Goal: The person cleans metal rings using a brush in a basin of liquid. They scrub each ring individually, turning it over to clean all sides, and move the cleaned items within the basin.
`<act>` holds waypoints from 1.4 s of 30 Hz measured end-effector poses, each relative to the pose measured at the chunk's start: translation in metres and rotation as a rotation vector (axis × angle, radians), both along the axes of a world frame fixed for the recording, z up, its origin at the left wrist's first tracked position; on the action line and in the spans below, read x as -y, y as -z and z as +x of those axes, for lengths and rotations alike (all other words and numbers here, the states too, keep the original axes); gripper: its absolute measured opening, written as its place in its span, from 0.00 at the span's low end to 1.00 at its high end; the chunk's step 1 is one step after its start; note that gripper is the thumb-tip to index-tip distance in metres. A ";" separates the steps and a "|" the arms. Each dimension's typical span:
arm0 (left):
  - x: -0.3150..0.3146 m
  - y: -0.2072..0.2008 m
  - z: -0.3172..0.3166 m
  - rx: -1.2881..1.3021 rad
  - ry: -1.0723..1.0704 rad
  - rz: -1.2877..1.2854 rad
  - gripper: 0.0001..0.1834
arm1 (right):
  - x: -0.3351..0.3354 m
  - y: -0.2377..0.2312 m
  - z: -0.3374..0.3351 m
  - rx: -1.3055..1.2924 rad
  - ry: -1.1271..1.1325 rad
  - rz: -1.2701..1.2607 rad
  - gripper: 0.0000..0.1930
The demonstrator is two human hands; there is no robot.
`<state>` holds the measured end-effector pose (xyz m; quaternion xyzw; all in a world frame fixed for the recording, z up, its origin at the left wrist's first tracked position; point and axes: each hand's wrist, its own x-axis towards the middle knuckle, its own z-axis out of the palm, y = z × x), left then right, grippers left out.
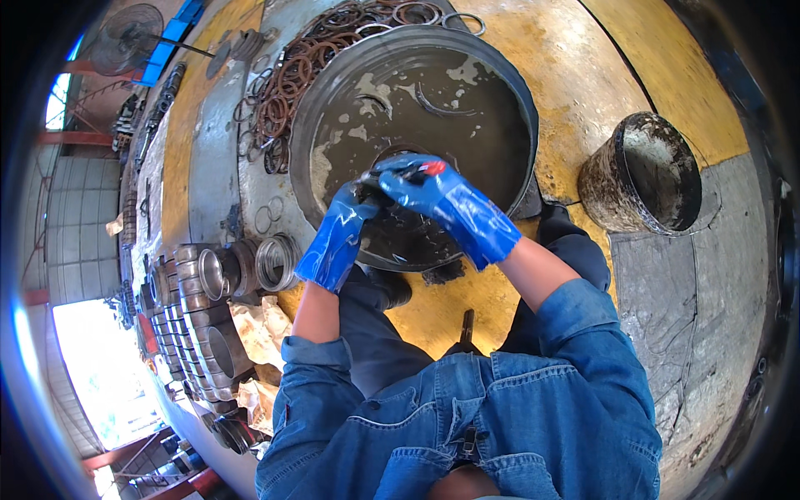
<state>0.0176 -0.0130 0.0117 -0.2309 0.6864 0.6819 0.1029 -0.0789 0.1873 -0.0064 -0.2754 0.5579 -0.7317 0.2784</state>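
Observation:
Both my hands wear long, wet blue rubber gloves and meet over the near part of a large round metal tub (533, 125) of murky grey-brown water. My left hand (354, 202) is closed at a dark, wet piece between the gloves, whose kind I cannot make out. Against it, my right hand (417, 185) has its fingers curled over the top, with a small red patch (432, 167) showing at them. Just beyond the fingers a dark curved edge shows in the water. A thin curved ring edge (433, 108) breaks the surface farther off, among patches of pale foam.
Rusty metal rings (287, 92) lie heaped along the tub's far left side. A dirt-crusted bucket (612, 179) stands to the right. Stacked metal rings (196, 300) and crumpled brown paper (258, 329) are at the left. A fan (127, 37) stands far left. My feet flank the tub's near side.

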 end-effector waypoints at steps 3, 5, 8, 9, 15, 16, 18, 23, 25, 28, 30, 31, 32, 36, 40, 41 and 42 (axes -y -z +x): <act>-0.010 0.016 -0.010 -0.028 0.042 0.011 0.19 | 0.005 0.038 -0.033 0.184 0.017 -0.001 0.14; -0.011 0.024 -0.014 -0.033 0.059 0.018 0.19 | 0.006 0.059 -0.047 0.227 0.149 0.184 0.16; -0.011 0.026 -0.012 -0.019 0.100 0.028 0.19 | -0.005 0.086 -0.059 0.292 0.341 0.457 0.19; -0.012 0.024 -0.013 -0.017 0.117 0.032 0.19 | -0.009 0.090 -0.062 0.310 0.406 0.546 0.20; -0.008 0.031 -0.015 0.071 -0.007 0.071 0.17 | -0.011 0.069 -0.050 0.237 0.519 0.659 0.17; -0.006 0.036 -0.018 0.033 0.006 0.105 0.17 | -0.010 0.065 -0.052 0.251 0.492 0.513 0.18; 0.003 0.044 -0.014 0.063 0.026 0.051 0.18 | -0.006 0.033 -0.043 0.336 0.342 0.314 0.18; -0.001 0.050 -0.021 0.103 0.062 0.052 0.20 | 0.003 0.056 -0.030 0.450 0.193 -0.022 0.15; 0.008 0.048 -0.017 0.173 -0.070 0.181 0.21 | 0.007 0.048 -0.024 0.437 0.071 0.111 0.14; 0.014 0.055 -0.020 0.257 -0.271 0.318 0.22 | 0.014 0.049 -0.011 0.102 -0.041 0.247 0.15; 0.015 0.060 -0.016 0.137 -0.122 0.100 0.21 | 0.014 0.052 -0.002 -0.105 -0.077 0.283 0.15; 0.015 0.062 -0.012 0.022 0.009 -0.119 0.19 | 0.013 0.054 0.002 -0.210 -0.103 0.302 0.14; 0.015 0.063 -0.008 -0.091 0.158 -0.327 0.19 | 0.011 0.057 0.005 -0.316 -0.130 0.319 0.14; -0.010 0.045 -0.010 0.028 0.092 -0.250 0.17 | -0.003 0.050 0.008 -0.497 -0.216 0.356 0.13; -0.013 0.044 -0.014 -0.031 -0.006 -0.238 0.17 | -0.014 0.042 0.005 -0.593 -0.216 0.199 0.14; -0.011 0.044 -0.013 -0.042 -0.049 -0.183 0.16 | -0.016 0.039 0.006 -0.600 -0.257 0.196 0.15; -0.010 0.038 -0.015 -0.055 -0.091 -0.130 0.16 | -0.019 0.038 0.005 -0.609 -0.296 0.192 0.15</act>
